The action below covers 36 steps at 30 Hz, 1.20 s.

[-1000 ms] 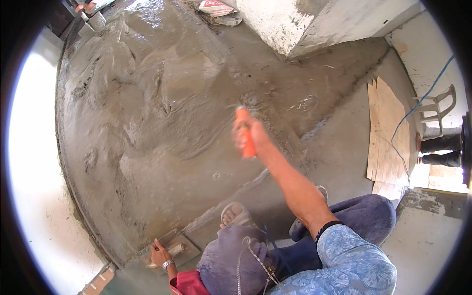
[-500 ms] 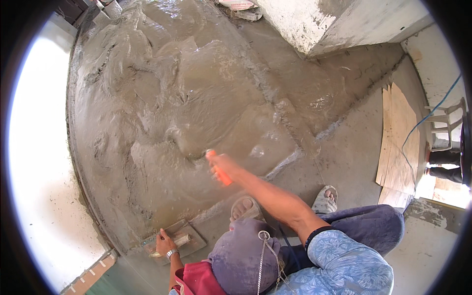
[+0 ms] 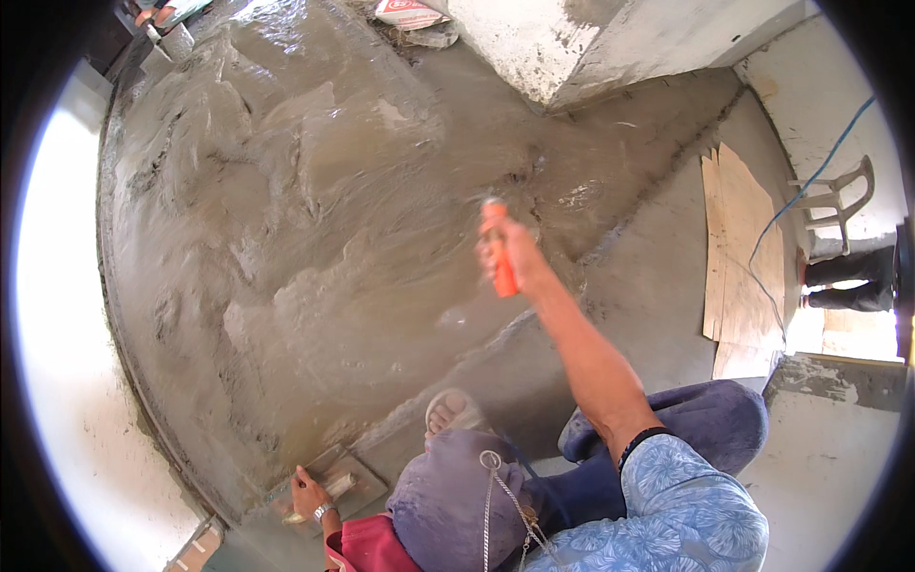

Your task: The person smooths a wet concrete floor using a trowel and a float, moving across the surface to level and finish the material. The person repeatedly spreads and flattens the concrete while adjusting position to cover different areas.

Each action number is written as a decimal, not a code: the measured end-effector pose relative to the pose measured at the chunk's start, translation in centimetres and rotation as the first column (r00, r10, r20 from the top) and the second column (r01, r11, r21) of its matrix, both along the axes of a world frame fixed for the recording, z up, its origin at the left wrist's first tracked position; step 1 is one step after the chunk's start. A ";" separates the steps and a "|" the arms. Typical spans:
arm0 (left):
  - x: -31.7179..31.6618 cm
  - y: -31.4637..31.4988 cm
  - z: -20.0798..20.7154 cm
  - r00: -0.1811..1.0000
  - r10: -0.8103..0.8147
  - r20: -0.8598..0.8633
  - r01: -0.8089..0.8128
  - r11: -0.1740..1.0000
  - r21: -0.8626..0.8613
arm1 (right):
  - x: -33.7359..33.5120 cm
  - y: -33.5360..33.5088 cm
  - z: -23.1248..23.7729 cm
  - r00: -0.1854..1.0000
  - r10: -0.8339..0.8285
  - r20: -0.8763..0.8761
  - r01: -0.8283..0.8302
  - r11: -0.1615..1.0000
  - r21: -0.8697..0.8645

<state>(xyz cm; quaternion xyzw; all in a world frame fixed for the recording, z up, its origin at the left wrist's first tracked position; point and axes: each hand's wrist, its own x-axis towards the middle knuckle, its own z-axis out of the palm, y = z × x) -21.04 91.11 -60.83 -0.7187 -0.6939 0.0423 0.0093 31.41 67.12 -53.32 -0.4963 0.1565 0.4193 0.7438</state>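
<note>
the right hand [image 3: 515, 257] was curled tight around an orange handle [image 3: 501, 272], fingers wrapped on one side. it was out in front of the person, over the big patch of wet grey cement [image 3: 362, 248]. the far end of the handle was blurry, so i could not tell if the tool touched the cement.

the left hand [image 3: 307, 498] was down low, near the left wall [image 3: 86, 381]. it was on the left part of a flat grey board [image 3: 364, 488] with a pale grip [image 3: 339, 486] on top. one finger pointed up and away, but i could not tell if the others were pinching the board or just lying on it. the board lay at the near edge of the cement. a shiny watch [image 3: 322, 512] was on that wrist.

the person squatted with bent knees, and one foot in a sandal [image 3: 453, 415] was beside the cement. on the right, thin wood sheets [image 3: 748, 248] lay on the floor, with a blue cord [image 3: 820, 172] across them and a chair [image 3: 839, 205] near. somebody else's dark legs [image 3: 848, 281] were there too.
</note>
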 end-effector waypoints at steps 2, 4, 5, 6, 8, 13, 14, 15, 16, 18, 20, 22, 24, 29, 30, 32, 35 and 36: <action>0.2 -0.1 0.0 1.000 -0.011 0.021 0.011 1.000 -0.018 | -3.8 2.4 -0.1 0.972 0.231 0.047 -0.225 0.968 -0.107; 0.4 -0.1 0.3 0.999 -0.014 0.038 0.014 1.000 -0.020 | -8.2 4.6 -1.9 0.856 0.517 0.004 -0.515 0.852 -0.094; 0.7 -0.2 0.2 0.999 -0.014 0.046 0.015 1.000 -0.022 | -11.1 5.5 -3.0 0.827 0.559 -0.059 -0.562 0.821 -0.103; 1.0 -0.4 0.1 0.998 -0.014 0.054 0.015 1.000 -0.025 | -13.4 6.1 -4.0 0.793 0.596 -0.122 -0.608 0.786 -0.110; 1.5 -0.4 -0.2 0.999 -0.037 0.039 0.038 0.999 -0.006 | -15.8 6.4 -7.0 0.784 0.594 -0.180 -0.615 0.783 -0.097; 0.1 0.5 0.1 1.000 0.001 0.026 0.000 1.000 -0.029 | -13.4 5.9 -7.1 0.845 0.481 -0.232 -0.518 0.844 -0.139; 0.2 0.3 0.1 1.000 -0.001 0.028 0.002 1.000 -0.026 | -12.3 5.2 -7.0 0.868 0.452 -0.206 -0.486 0.860 -0.156; 0.4 0.2 0.3 1.000 -0.005 0.029 0.006 1.000 -0.023 | -10.9 4.2 -6.8 0.892 0.410 -0.188 -0.442 0.878 -0.183; 0.7 0.1 0.5 0.999 0.005 0.033 -0.005 1.000 -0.029 | -9.4 3.3 -5.9 0.917 0.363 -0.167 -0.393 0.895 -0.211; 1.6 -0.5 0.7 0.998 0.022 0.053 -0.019 0.998 -0.053 | -6.7 1.1 -4.6 0.945 0.312 -0.098 -0.327 0.911 -0.252; 1.4 -0.4 0.7 1.000 0.018 0.024 -0.017 0.998 -0.065 | -4.1 -0.9 -3.2 0.973 0.220 -0.069 -0.230 0.943 -0.240; 0.6 0.1 0.3 1.000 0.004 0.001 -0.004 0.997 -0.082 | -1.3 -3.0 -1.6 0.997 0.050 -0.065 -0.061 0.983 -0.176; -0.5 0.7 -0.2 1.000 -0.013 -0.010 0.012 0.995 -0.098 | 1.7 -4.3 -0.7 0.995 -0.085 -0.045 0.081 0.993 -0.087; -2.5 1.6 -0.8 1.000 0.017 0.016 -0.015 0.989 -0.149 | 1.2 -2.0 0.0 0.998 0.036 -0.045 -0.042 0.989 -0.141; -3.1 1.8 -0.9 0.999 0.045 0.000 -0.044 0.990 -0.131 | -1.5 -0.1 0.3 0.990 0.141 -0.025 -0.144 0.976 -0.164; 0.4 0.6 -0.9 1.000 0.024 -0.001 -0.024 0.975 -0.221 | -5.9 0.0 -6.8 0.967 0.233 0.106 -0.229 0.972 -0.047; 1.0 0.2 0.3 0.997 0.015 0.075 0.000 0.981 -0.194 | -10.6 5.2 -5.6 0.857 0.493 -0.149 -0.507 0.858 -0.080; 0.8 0.1 0.3 0.992 0.001 0.122 0.020 0.985 -0.169 | -11.3 6.0 -6.1 0.853 0.490 -0.179 -0.508 0.858 -0.075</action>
